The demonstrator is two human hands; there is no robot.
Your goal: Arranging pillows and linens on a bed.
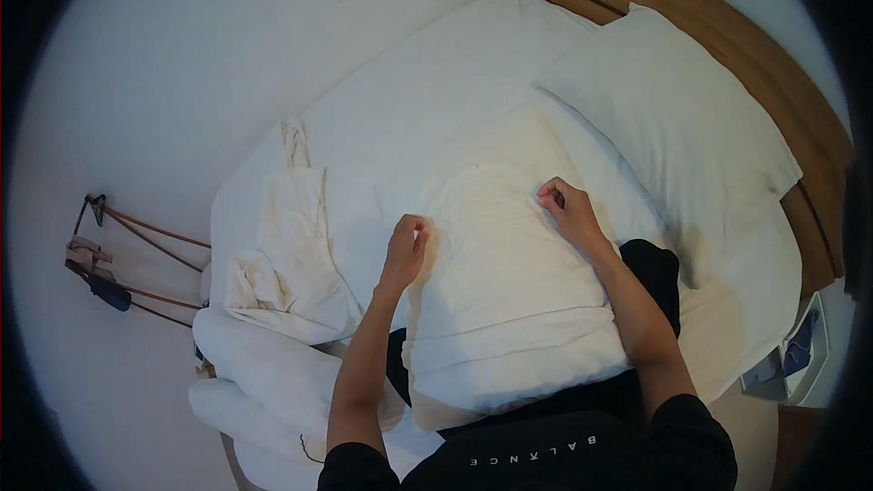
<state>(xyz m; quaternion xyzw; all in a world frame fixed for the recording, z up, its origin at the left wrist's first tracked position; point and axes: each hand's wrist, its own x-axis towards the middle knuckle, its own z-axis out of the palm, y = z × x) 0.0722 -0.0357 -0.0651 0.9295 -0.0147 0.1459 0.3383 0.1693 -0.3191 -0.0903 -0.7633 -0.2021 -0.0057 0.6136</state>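
A white pillow or cushion in a cloth cover [505, 266] lies across the person's lap, with a folded band of cloth at its near end. At its left edge is my left hand [407, 249], thumb and fingers curled together. My right hand [567, 208] rests over the upper right part of the cover, its fingers also curled in. Whether either hand pinches the cloth is not clear. A crumpled white cloth [293, 252] lies on the bed left of my left hand.
Beneath everything spreads a bed with a white sheet [423, 82]. A larger white pillow [682, 109] leans by the wooden headboard [757, 75]. Bunched white bedding [273, 361] lies at lower left. Beyond the bed's left end stands a thin-framed rack [164, 232]; a white bedside unit [791, 368] is at right.
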